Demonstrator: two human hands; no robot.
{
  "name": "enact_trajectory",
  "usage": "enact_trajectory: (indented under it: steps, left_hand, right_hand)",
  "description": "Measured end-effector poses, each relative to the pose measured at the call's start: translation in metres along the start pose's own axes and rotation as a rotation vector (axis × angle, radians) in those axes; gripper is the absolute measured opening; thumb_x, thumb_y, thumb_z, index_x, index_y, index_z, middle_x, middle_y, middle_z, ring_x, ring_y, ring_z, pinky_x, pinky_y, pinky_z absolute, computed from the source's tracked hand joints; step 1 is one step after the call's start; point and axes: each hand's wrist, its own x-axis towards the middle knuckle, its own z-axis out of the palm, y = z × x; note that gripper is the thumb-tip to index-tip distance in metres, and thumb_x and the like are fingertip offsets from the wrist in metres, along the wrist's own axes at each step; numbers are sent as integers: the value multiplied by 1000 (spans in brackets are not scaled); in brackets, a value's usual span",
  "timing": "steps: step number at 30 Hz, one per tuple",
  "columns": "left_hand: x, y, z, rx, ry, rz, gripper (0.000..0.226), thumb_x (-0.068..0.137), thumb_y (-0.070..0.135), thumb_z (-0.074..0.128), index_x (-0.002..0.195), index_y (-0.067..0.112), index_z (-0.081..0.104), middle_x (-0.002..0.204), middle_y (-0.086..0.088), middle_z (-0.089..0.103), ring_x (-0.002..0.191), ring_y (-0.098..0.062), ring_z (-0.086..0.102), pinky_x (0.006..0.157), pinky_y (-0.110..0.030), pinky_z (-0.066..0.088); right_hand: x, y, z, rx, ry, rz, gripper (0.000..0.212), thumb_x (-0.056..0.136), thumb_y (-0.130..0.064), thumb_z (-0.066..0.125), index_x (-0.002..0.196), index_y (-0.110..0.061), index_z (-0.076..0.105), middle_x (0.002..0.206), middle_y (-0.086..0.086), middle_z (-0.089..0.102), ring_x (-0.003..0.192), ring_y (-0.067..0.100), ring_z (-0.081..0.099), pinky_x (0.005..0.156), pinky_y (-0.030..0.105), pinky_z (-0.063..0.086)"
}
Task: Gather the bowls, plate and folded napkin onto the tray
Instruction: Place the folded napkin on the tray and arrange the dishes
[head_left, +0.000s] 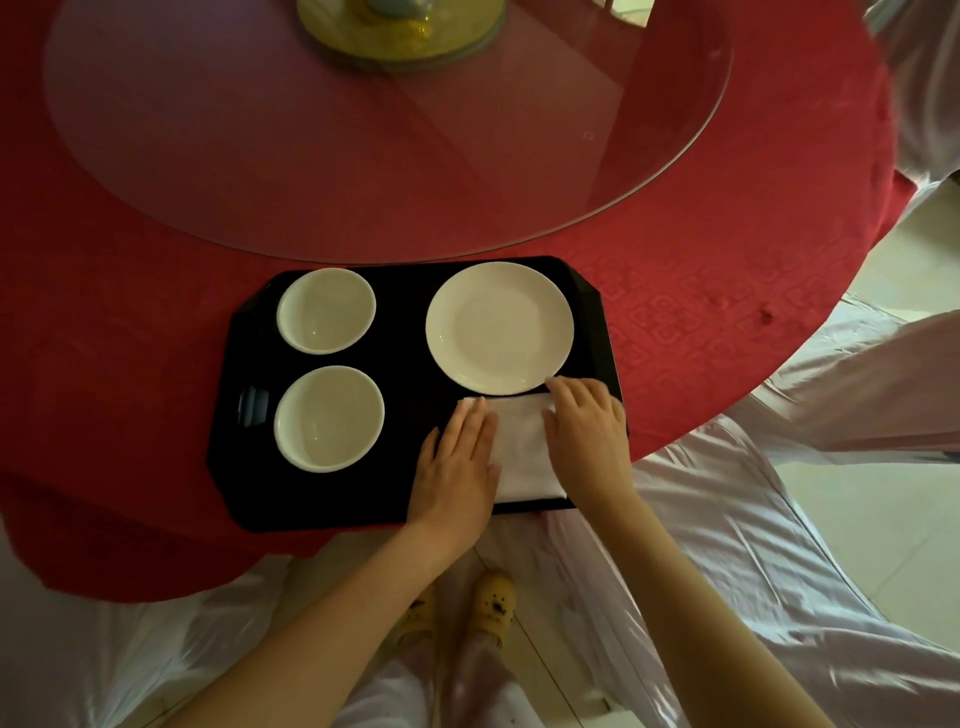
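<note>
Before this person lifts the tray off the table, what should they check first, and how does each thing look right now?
1. Both bowls on the tray: far bowl and near bowl sit inside it. Ok.
2. Plate on the tray: ok.
3. Folded napkin lying flat on the tray: ok, though both hands partly cover it.
4. Hands free for lifting: left hand and right hand rest on the napkin. Not ok.
5. Tray fully supported: its near edge reaches the table's edge; cannot tell.

Both hands cover the napkin's (522, 447) side edges.
</note>
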Motion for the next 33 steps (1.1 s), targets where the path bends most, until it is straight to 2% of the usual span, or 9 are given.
enact_trajectory:
  steps: [2,4,7,10,19,22,26,30,33]
  left_hand:
    - [0,0,0,3,-13,-2,57,98,34,20,145,16,-6,158,0,-10,144,-17,-16,119,-41,11]
    - [1,0,0,-2,-18,0,56,98,33,19,146,16,-6,158,0,-11,144,-17,-16,119,-40,9]
    - [1,0,0,-17,-17,8,55,98,33,19,146,17,-4,158,1,-10,144,-17,-16,119,-39,7]
    - [1,-1,2,-24,-12,12,55,98,33,18,146,17,-4,158,1,-9,144,-17,-16,119,-39,7]
    - [2,-3,1,-61,0,12,56,98,34,22,146,18,-3,158,1,-8,144,-16,-15,120,-38,6]
    - [3,-4,-4,-148,44,32,58,96,32,32,147,17,6,159,1,-1,145,-15,-8,118,-34,7]
    - [1,-8,-10,-242,115,-9,61,96,29,37,147,17,6,158,0,-2,145,-16,-3,117,-31,9]
    - [-10,-11,-8,-293,108,-66,61,97,28,36,147,17,2,158,-1,2,145,-17,2,117,-30,10]
    - [-19,-6,-4,-305,91,-98,64,95,27,39,146,16,3,157,-2,10,141,-19,14,114,-32,19]
  right_hand:
    - [14,1,-2,-45,13,8,42,89,-13,53,130,-11,47,115,6,62,112,27,49,92,38,36]
    - [24,3,-2,-63,-1,3,34,89,-18,54,122,-12,53,106,6,63,106,27,49,89,37,35]
    - [32,6,1,-51,24,19,20,88,-20,56,104,-9,61,98,7,64,99,27,49,84,35,34]
    - [35,4,3,-29,44,28,18,86,-21,60,99,-8,63,94,8,65,95,28,50,82,36,36]
    - [41,2,3,-62,40,27,17,86,-22,60,97,-8,62,94,8,65,95,28,51,83,37,37]
    - [40,4,0,-61,14,12,21,89,-23,56,105,-10,61,99,7,64,99,27,50,85,37,35]
    - [26,6,-10,8,63,-1,29,89,-20,56,116,-10,59,104,7,66,105,28,52,90,39,38]
    - [-6,10,-11,6,66,-8,28,84,-18,63,110,-9,64,104,7,69,103,30,56,88,43,42]
    - [-28,13,-8,-45,19,-41,29,79,-21,68,106,-11,64,102,4,68,101,29,58,87,43,43]
